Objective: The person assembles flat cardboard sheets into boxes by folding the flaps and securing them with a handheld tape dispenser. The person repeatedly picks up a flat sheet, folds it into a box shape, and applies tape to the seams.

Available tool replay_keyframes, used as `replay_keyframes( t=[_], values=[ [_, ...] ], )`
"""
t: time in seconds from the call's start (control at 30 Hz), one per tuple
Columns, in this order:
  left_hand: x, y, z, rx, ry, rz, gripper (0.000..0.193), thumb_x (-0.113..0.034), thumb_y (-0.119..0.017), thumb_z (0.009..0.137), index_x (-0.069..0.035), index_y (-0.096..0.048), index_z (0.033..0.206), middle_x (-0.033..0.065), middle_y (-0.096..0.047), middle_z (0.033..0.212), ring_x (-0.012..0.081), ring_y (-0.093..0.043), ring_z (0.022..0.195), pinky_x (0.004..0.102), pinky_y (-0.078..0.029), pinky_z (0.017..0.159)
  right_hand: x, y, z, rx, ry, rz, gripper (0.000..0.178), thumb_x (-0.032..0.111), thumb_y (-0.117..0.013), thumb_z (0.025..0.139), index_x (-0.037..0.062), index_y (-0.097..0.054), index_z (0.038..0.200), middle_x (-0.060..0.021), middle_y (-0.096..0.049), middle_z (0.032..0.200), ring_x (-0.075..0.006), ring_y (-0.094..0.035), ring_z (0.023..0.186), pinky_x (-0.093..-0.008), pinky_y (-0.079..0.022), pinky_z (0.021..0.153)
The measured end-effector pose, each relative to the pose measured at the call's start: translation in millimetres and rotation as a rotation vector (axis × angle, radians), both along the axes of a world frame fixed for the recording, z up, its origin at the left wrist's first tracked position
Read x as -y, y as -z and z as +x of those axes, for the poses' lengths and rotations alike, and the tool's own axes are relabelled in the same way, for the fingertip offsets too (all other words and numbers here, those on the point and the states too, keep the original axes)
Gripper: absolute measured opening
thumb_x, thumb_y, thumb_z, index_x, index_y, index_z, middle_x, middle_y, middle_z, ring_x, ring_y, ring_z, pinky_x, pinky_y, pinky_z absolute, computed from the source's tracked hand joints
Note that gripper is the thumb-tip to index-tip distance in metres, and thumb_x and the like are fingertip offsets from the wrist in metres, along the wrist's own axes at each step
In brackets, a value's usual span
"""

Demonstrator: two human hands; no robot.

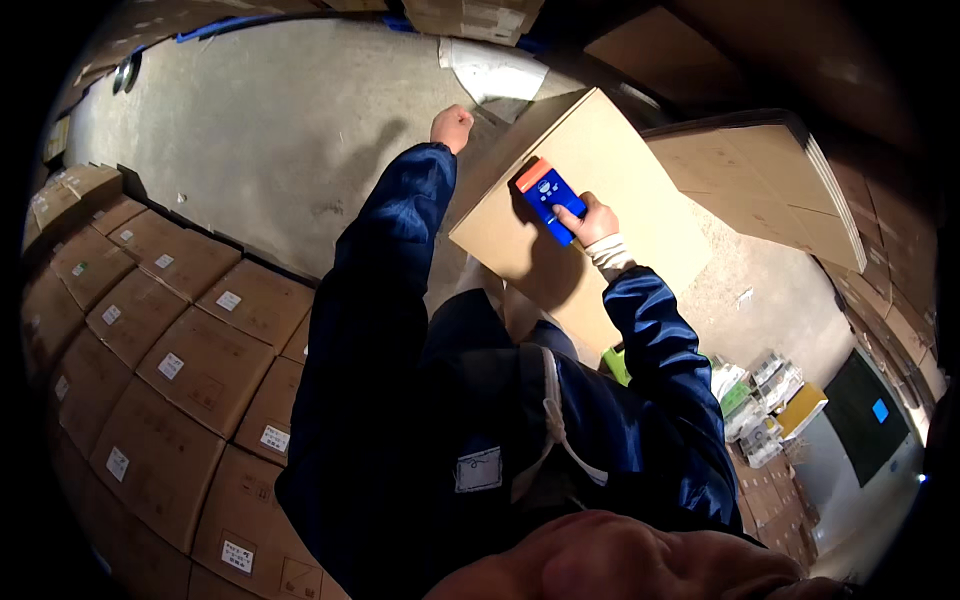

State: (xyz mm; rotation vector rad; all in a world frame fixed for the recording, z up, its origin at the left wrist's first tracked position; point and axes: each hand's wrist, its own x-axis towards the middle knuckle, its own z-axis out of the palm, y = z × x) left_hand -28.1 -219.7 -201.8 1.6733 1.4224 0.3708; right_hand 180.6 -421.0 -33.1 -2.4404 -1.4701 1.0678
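My right hand (598,222) is wrapped round a blue handheld device (548,192) with an orange end, its thumb lying across the blue body. The device is over the top face of a plain cardboard box (620,140), close to that face's left edge, and its orange end points away from me. Whether it touches the cardboard I cannot tell. Beyond the box's left edge, my left hand (452,128) is curled into a fist. Its palm is hidden, so anything inside cannot be made out.
Stacked cartons (185,345) with white labels fill the left side. Flattened cardboard sheets (765,180) lean at the right of the box. A white sheet-like piece (490,68) lies on the floor beyond it. Small packages (765,400) and a dark screen (860,420) are at lower right.
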Motion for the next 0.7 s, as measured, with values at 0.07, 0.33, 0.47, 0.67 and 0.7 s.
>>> replay_keyframes(
  t=[0.07, 0.33, 0.47, 0.67, 0.7],
  values=[
    [4, 6, 2, 0.061, -0.024, -0.042, 0.010, -0.011, -0.059, 0.076, -0.002, -0.059, 0.079, 0.0104, -0.062, 0.071, 0.0185, -0.060, 0.067, 0.0290, -0.046, 0.063, 7, 7, 2, 0.007, 0.011, 0.076, 0.055, 0.056, -0.059, 0.068, 0.0023, -0.057, 0.082, -0.0196, -0.059, 0.066, -0.0342, -0.060, 0.063, -0.0404, -0.048, 0.059],
    [0, 33, 31, 0.110, -0.043, -0.116, 0.011, -0.014, -0.060, 0.077, -0.003, -0.059, 0.079, 0.0086, -0.061, 0.071, 0.0171, -0.058, 0.067, 0.0289, -0.045, 0.063, 10, 13, 8, -0.107, 0.128, 0.086, 0.047, 0.045, -0.065, 0.069, 0.0002, -0.057, 0.081, -0.0154, -0.057, 0.061, -0.0273, -0.059, 0.058, -0.0347, -0.047, 0.056],
    [23, 50, 38, -0.010, 0.022, -0.100, 0.009, -0.013, -0.060, 0.075, -0.004, -0.060, 0.077, 0.0103, -0.062, 0.072, 0.0213, -0.060, 0.069, 0.0314, -0.046, 0.063, 3, 9, 7, -0.067, 0.120, 0.017, 0.053, 0.054, -0.061, 0.067, 0.0016, -0.057, 0.079, -0.0184, -0.059, 0.063, -0.0326, -0.060, 0.060, -0.0387, -0.048, 0.057],
    [78, 113, 51, -0.079, -0.068, -0.351, 0.025, -0.013, -0.048, 0.079, -0.012, -0.056, 0.103, 0.0171, -0.057, 0.100, 0.0304, -0.054, 0.095, 0.0357, -0.041, 0.083, -11, 4, 5, -0.109, 0.078, 0.002, 0.055, 0.055, -0.060, 0.068, 0.0011, -0.057, 0.079, -0.0196, -0.059, 0.064, -0.0335, -0.061, 0.062, -0.0394, -0.049, 0.058],
    [79, 101, 62, -0.087, -0.007, -0.346, 0.025, -0.014, -0.045, 0.080, -0.012, -0.055, 0.103, 0.0154, -0.055, 0.105, 0.0331, -0.051, 0.099, 0.0385, -0.040, 0.084, -6, 5, 9, -0.091, 0.104, -0.003, 0.055, 0.055, -0.060, 0.068, 0.0011, -0.057, 0.079, -0.0197, -0.059, 0.064, -0.0335, -0.061, 0.062, -0.0394, -0.049, 0.059]
  ],
)
